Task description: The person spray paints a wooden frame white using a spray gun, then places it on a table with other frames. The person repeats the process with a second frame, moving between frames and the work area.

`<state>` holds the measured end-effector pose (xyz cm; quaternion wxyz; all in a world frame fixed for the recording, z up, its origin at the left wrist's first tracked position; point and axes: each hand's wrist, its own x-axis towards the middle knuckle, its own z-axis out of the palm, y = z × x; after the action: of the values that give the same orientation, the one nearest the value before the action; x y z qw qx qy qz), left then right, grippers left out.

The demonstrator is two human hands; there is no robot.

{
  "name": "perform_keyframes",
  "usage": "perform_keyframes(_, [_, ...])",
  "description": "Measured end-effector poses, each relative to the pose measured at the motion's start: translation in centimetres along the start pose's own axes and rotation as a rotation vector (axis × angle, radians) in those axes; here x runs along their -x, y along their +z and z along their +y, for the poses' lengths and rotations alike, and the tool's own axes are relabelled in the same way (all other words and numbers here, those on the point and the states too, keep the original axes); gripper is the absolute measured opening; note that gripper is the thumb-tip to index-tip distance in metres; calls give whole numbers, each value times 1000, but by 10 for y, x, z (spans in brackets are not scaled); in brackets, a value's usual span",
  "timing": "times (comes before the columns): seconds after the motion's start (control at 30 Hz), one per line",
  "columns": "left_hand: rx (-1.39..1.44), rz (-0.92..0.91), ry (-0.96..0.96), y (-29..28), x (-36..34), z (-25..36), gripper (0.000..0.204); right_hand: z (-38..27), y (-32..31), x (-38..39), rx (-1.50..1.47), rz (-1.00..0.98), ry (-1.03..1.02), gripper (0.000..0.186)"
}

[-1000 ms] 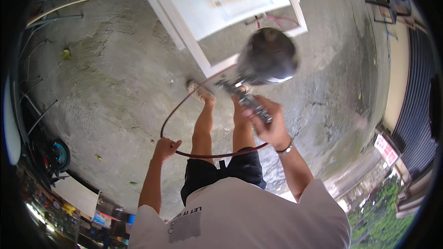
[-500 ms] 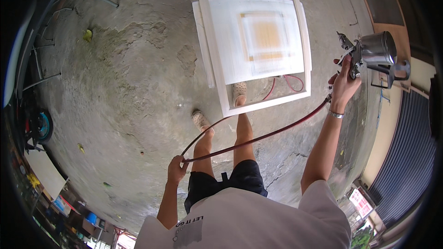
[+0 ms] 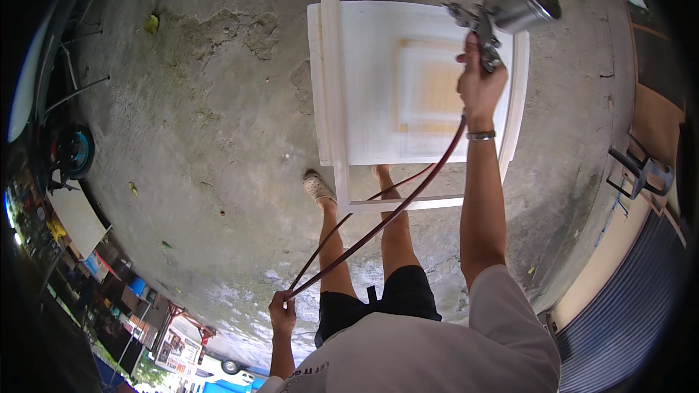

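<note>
My right hand (image 3: 482, 91) grips a metal spray gun (image 3: 480, 33) with a silver paint cup (image 3: 523, 1), held above the right side of a white frame (image 3: 331, 65). A dark red air hose (image 3: 408, 207) runs from under the gun down to my left hand (image 3: 282, 311), whose fingers are closed around it. From there the hose doubles back toward the frame. Beneath the frame lies a white board (image 3: 371, 87) with a yellowish-brown square patch (image 3: 437, 91) at its middle. My right hand and the gun cover part of the board and frame.
Around my feet spreads a cracked concrete floor (image 3: 211, 138) with a few fallen leaves. Another spray gun or tool with a grey cup (image 3: 652, 175) hangs by the right wall, near a dark roller shutter (image 3: 619, 306). A wheel (image 3: 73, 151) and metal legs stand at the left.
My right hand has swung the spray gun leftward and farther out, from right of the frame to over its right side. The hose moved along; my left hand still holds it.
</note>
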<state>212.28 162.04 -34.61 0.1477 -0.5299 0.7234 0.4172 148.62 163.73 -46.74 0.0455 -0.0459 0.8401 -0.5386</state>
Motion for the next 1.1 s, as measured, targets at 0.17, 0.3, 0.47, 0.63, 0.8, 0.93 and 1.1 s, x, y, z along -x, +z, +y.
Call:
perform_keyframes(0.17, [15,43,-149,4,25,19,14,-21,49,8,-47,-230,38,35])
perform_keyframes(0.3, [3,82,-197,8,40,32,16,-41,69,15,-268,-376,44,33])
perform_keyframes(0.47, [-49,67,-265,13,57,49,19,-42,80,-1,-150,-368,-32,32])
perform_keyframes(0.63, [-99,41,-228,23,59,65,23,-19,80,-30,9,-218,-132,37])
perform_keyframes(0.8, [-181,3,-142,21,45,88,25,6,53,-51,61,-147,-108,40])
perform_keyframes(0.93, [-181,-50,-122,19,37,107,28,17,25,-66,70,-95,-62,40])
perform_keyframes(1.1, [-234,-121,-66,20,30,125,31,25,-10,-83,119,-32,-1,39])
